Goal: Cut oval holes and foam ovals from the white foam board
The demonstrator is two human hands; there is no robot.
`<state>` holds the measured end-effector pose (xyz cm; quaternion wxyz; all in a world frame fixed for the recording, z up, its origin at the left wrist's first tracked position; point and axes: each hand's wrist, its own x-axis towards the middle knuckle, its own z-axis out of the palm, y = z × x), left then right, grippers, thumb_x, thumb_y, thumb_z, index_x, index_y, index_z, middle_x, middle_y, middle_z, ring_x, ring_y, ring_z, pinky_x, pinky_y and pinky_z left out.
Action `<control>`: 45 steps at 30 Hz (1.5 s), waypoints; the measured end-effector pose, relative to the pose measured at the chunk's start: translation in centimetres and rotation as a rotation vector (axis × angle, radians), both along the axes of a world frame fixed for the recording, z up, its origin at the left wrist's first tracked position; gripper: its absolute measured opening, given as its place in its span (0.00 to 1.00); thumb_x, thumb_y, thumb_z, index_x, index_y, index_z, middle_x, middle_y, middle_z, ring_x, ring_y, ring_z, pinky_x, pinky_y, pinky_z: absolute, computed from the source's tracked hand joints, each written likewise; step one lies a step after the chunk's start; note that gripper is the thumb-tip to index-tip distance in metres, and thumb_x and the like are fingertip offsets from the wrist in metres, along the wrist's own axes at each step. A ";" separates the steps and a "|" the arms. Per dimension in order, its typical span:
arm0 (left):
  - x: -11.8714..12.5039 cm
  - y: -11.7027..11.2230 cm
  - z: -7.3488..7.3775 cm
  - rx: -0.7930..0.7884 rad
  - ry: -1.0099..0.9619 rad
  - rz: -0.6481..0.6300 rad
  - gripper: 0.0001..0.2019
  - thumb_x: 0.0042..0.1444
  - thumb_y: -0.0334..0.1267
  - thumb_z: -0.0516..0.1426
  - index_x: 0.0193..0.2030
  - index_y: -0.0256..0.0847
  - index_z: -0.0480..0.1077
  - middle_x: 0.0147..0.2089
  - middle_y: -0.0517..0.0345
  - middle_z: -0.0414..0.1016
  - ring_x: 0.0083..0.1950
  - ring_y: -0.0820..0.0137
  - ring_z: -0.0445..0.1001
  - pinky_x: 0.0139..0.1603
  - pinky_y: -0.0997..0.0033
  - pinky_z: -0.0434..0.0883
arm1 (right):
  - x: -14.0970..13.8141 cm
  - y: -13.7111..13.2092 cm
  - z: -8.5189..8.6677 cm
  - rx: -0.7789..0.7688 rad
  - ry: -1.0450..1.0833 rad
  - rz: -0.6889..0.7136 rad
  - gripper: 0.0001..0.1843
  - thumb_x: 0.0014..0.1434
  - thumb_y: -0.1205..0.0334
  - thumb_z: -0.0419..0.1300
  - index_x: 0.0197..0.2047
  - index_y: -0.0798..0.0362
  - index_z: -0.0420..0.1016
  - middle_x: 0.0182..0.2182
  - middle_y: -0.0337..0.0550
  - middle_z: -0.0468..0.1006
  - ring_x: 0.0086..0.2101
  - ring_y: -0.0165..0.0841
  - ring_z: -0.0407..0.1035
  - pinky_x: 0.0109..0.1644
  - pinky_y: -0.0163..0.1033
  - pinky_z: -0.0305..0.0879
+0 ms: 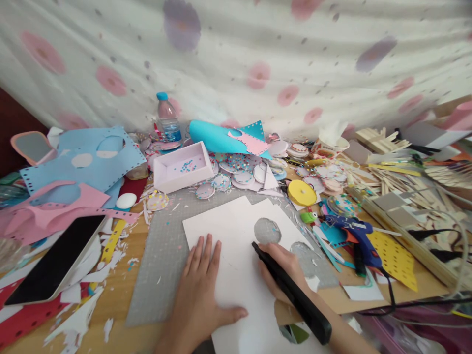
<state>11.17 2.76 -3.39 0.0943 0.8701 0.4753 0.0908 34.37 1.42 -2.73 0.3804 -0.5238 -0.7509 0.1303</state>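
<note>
Right grip (286, 263) pinches slender black tool (295, 294); left grip (201, 290) lies spread on smooth, round-holed white paper (238, 241)

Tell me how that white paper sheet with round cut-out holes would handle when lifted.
The white paper sheet looks thin, so probably light and somewhat floppy. It may tear at the narrow strip between its two upper holes.
</note>
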 end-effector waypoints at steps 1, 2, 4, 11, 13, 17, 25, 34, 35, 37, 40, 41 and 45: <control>0.0 0.0 0.0 0.004 -0.004 -0.001 0.62 0.36 0.66 0.63 0.72 0.35 0.42 0.75 0.40 0.36 0.73 0.44 0.39 0.68 0.44 0.52 | -0.1 0.0 0.0 0.003 -0.002 -0.011 0.12 0.56 0.70 0.54 0.44 0.50 0.64 0.27 0.41 0.71 0.26 0.35 0.69 0.28 0.36 0.64; 0.0 0.0 0.0 0.009 -0.007 -0.001 0.62 0.36 0.66 0.63 0.72 0.35 0.42 0.75 0.40 0.36 0.73 0.44 0.39 0.68 0.44 0.52 | -0.3 0.0 0.1 0.006 -0.002 -0.022 0.12 0.55 0.70 0.54 0.43 0.50 0.64 0.26 0.41 0.70 0.26 0.35 0.68 0.28 0.36 0.64; 0.0 0.0 0.0 0.014 -0.007 -0.004 0.62 0.36 0.67 0.63 0.72 0.34 0.42 0.75 0.40 0.36 0.73 0.44 0.39 0.68 0.44 0.52 | -0.5 -0.1 0.0 0.012 0.001 -0.044 0.12 0.55 0.70 0.54 0.43 0.50 0.64 0.25 0.40 0.70 0.25 0.35 0.68 0.27 0.36 0.64; -0.2 -0.1 -0.2 0.032 0.001 -0.006 0.62 0.36 0.67 0.63 0.72 0.35 0.42 0.75 0.40 0.37 0.74 0.46 0.38 0.68 0.45 0.51 | -1.6 -0.9 -0.2 0.018 0.025 -0.125 0.14 0.55 0.71 0.55 0.45 0.49 0.65 0.26 0.39 0.70 0.27 0.36 0.70 0.29 0.36 0.65; -0.2 -0.1 -0.2 0.039 -0.006 -0.009 0.62 0.35 0.66 0.63 0.72 0.35 0.43 0.75 0.40 0.37 0.74 0.46 0.38 0.68 0.45 0.51 | -1.9 -1.2 -0.3 0.018 0.041 -0.164 0.14 0.56 0.70 0.54 0.45 0.49 0.65 0.27 0.40 0.71 0.28 0.36 0.71 0.30 0.36 0.66; -0.1 0.0 -0.3 0.050 -0.022 -0.013 0.62 0.35 0.66 0.63 0.72 0.34 0.43 0.75 0.40 0.37 0.74 0.46 0.39 0.68 0.45 0.52 | -2.4 -1.6 -0.2 -0.015 0.062 -0.212 0.13 0.57 0.69 0.54 0.46 0.50 0.65 0.30 0.42 0.74 0.30 0.36 0.73 0.33 0.37 0.68; -0.2 0.0 -0.4 0.042 -0.031 -0.009 0.62 0.35 0.66 0.63 0.72 0.34 0.44 0.75 0.40 0.37 0.74 0.47 0.38 0.68 0.46 0.51 | -2.6 -1.9 0.2 -0.071 0.015 -0.212 0.12 0.58 0.69 0.54 0.46 0.50 0.64 0.31 0.41 0.74 0.31 0.36 0.73 0.35 0.37 0.69; -0.1 0.0 -0.3 0.000 -0.030 -0.009 0.62 0.36 0.68 0.61 0.72 0.35 0.42 0.75 0.40 0.36 0.74 0.47 0.37 0.68 0.44 0.51 | -1.1 -1.3 0.3 -0.008 -0.063 -0.065 0.14 0.58 0.70 0.52 0.47 0.50 0.65 0.27 0.41 0.71 0.28 0.37 0.70 0.29 0.38 0.66; -0.1 0.0 -0.3 -0.008 -0.029 -0.006 0.62 0.36 0.68 0.62 0.72 0.35 0.42 0.75 0.40 0.36 0.74 0.46 0.37 0.68 0.44 0.51 | -0.8 -1.2 0.5 -0.006 -0.077 -0.038 0.14 0.58 0.71 0.52 0.47 0.50 0.65 0.26 0.41 0.70 0.27 0.36 0.69 0.28 0.37 0.65; -0.1 0.0 -0.3 -0.021 -0.027 0.000 0.62 0.35 0.67 0.63 0.72 0.36 0.42 0.75 0.40 0.36 0.74 0.47 0.37 0.68 0.45 0.51 | -0.2 -0.8 0.9 -0.021 -0.104 0.040 0.15 0.57 0.72 0.52 0.48 0.51 0.65 0.26 0.40 0.70 0.27 0.36 0.69 0.28 0.37 0.64; -0.1 0.0 -0.2 -0.025 -0.030 0.009 0.63 0.35 0.66 0.63 0.72 0.36 0.42 0.75 0.41 0.36 0.74 0.47 0.37 0.69 0.46 0.50 | 0.5 -0.5 1.4 -0.063 -0.123 0.130 0.16 0.57 0.72 0.52 0.49 0.50 0.65 0.28 0.41 0.72 0.28 0.35 0.69 0.30 0.37 0.66; -0.2 -0.1 -0.2 -0.024 -0.030 0.009 0.63 0.35 0.66 0.63 0.72 0.37 0.42 0.75 0.41 0.36 0.74 0.47 0.36 0.69 0.46 0.50 | 0.5 -0.6 1.4 -0.075 -0.109 0.124 0.16 0.57 0.72 0.52 0.49 0.50 0.65 0.28 0.41 0.72 0.28 0.35 0.70 0.30 0.37 0.66; -0.2 -0.1 -0.1 -0.020 -0.020 0.006 0.63 0.35 0.67 0.63 0.72 0.36 0.42 0.75 0.41 0.36 0.74 0.47 0.38 0.69 0.45 0.50 | -0.8 -1.7 0.4 -0.072 0.019 -0.065 0.13 0.58 0.68 0.53 0.47 0.50 0.65 0.28 0.41 0.71 0.29 0.36 0.70 0.30 0.38 0.67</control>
